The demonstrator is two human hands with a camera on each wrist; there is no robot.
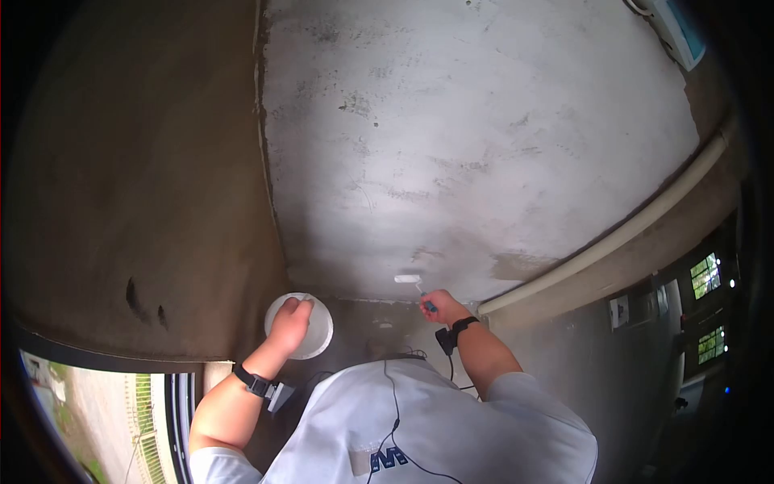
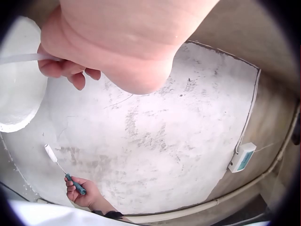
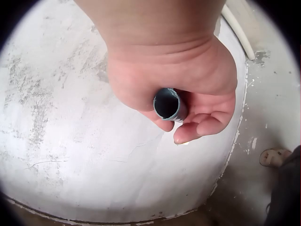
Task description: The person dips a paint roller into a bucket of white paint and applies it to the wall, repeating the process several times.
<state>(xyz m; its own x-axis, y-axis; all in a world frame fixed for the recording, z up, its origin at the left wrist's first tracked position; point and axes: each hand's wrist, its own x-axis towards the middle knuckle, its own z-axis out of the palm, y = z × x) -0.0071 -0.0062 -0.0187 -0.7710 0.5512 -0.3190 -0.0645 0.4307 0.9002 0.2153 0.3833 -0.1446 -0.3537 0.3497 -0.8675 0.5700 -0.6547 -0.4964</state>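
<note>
My left hand (image 1: 291, 324) grips the handle (image 2: 23, 58) of a white bucket (image 1: 324, 335), which hangs at the left near the wall's foot. The bucket's inside is mostly hidden in the left wrist view. In my right hand (image 1: 445, 307) is a small paint roller (image 1: 407, 279) with a white sleeve, its thin wire frame pointing away toward the wall. Curled fingers wrap the roller's blue-green grip (image 2: 76, 184); its hollow end (image 3: 179, 112) faces the right wrist camera. The white sleeve overlaps the lower part of the patchy white wall (image 1: 484, 105) in the head view.
A brown wall (image 1: 145, 177) meets the white one at the left corner. Along the right runs a pale pipe (image 1: 605, 242). A white-and-teal box (image 1: 681, 36) is mounted at upper right. A sandaled foot (image 3: 272, 157) stands on the grey floor (image 3: 256, 108).
</note>
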